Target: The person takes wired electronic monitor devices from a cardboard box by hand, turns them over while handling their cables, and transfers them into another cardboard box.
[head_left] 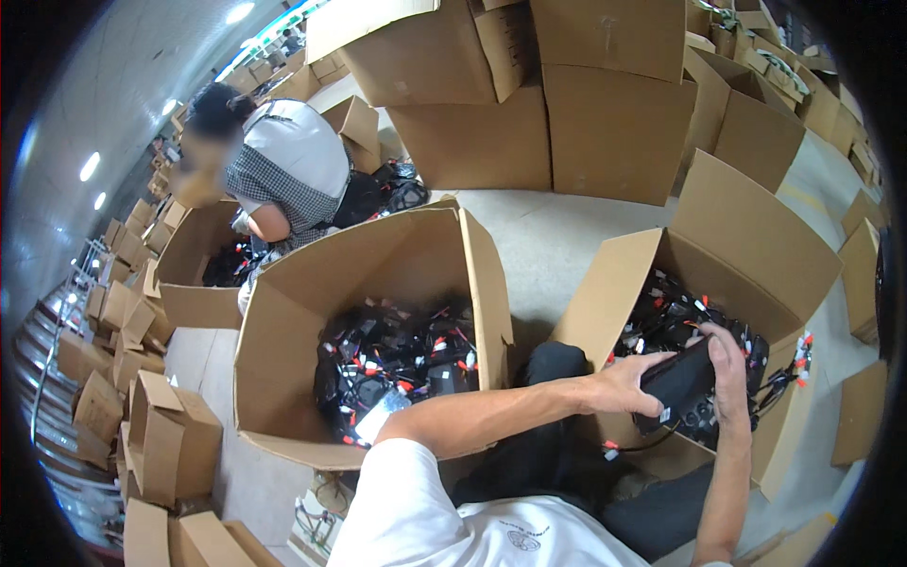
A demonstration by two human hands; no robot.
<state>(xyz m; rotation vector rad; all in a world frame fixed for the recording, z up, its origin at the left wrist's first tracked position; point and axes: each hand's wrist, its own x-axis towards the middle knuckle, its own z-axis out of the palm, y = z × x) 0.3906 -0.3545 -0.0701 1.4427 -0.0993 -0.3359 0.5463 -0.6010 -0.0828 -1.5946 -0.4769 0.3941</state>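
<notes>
Between my two hands is a black oblong device (pixel 682 380) with rounded edges and a small white label near one end. My left hand (pixel 624 383) grips its left end, thumb and fingers closed around it. On the right, my right hand (pixel 728 370) is closed against the opposite end. A black cable with red and white plugs (pixel 612 450) hangs at the lower left, seemingly from this device. Below both hands, an open cardboard box (pixel 605 300) is filled with similar black devices and cables (pixel 666 307). More plugs (pixel 803 359) hang over that box's right side.
A large open carton (pixel 283 350) at my left holds a heap of black devices (pixel 378 354) with plugs. Beyond it, a co-worker (pixel 293 156) bends over another carton (pixel 198 307). Big stacked boxes (pixel 614 132) stand ahead. Small cartons (pixel 175 444) and a roller conveyor (pixel 57 416) line the left.
</notes>
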